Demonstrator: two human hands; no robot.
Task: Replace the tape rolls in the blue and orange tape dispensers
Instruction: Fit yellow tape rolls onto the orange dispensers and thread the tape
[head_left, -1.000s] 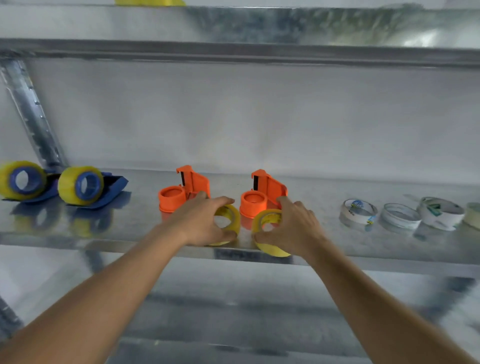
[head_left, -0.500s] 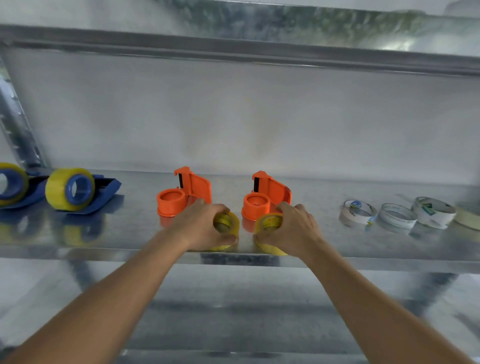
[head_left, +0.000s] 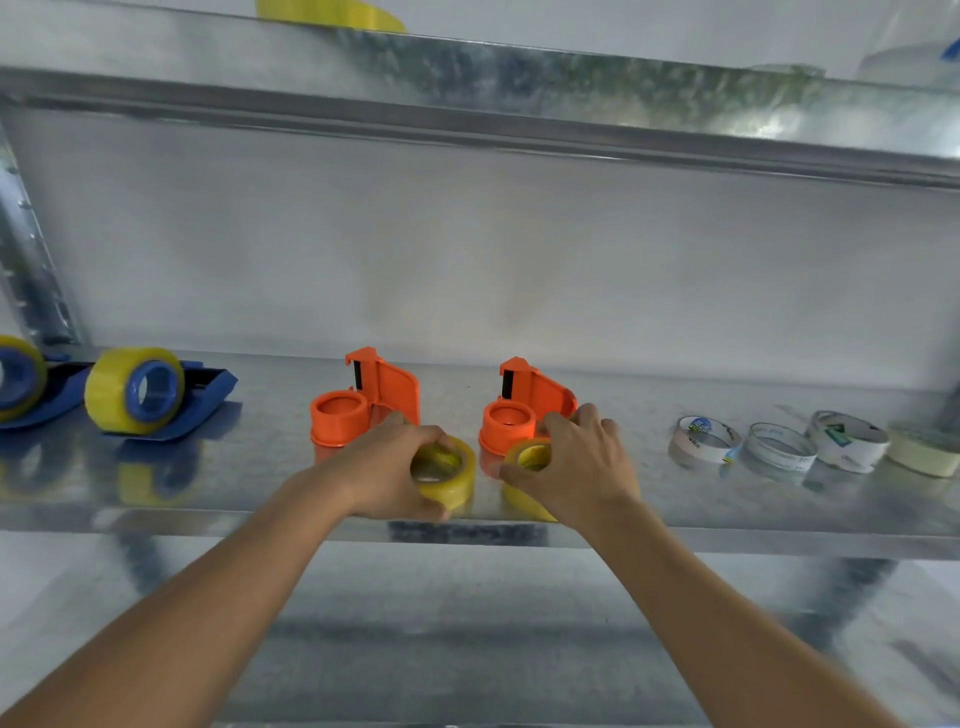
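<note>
Fingers of my left hand (head_left: 387, 467) curl round a yellow tape roll (head_left: 444, 475), thumb near its front edge, and the fingers of my right hand (head_left: 576, 467) curl round a second yellow roll (head_left: 530, 460) — both rolls clasped, neither hand empty. Each roll sits low at the front of the metal shelf (head_left: 260, 499), hole tipped up toward me, though I cannot tell whether either is lifted clear of the surface. What matters for the coming move: each roll lies just in front of an orange dispenser, so the path is away from me and slightly left. The left dispenser (head_left: 363, 400) offers a round, hollow hub (head_left: 338, 418), bare of tape, nearer my left hand; the right dispenser (head_left: 530, 405) has its bare hub (head_left: 508, 427) almost touching my right fingers. Both hubs stand upright, so I judge each roll must go down flat over its hub. The orange plastic looks hard and smooth, with a dark cutter strip on the raised end. Far left, two blue dispensers (head_left: 156, 397) already carry glossy, translucent yellow tape. At right lie four thin, spent rings (head_left: 779, 447) — pale, mostly cardboard-like. The shelf is shiny mottled steel, reflecting everything.
</note>
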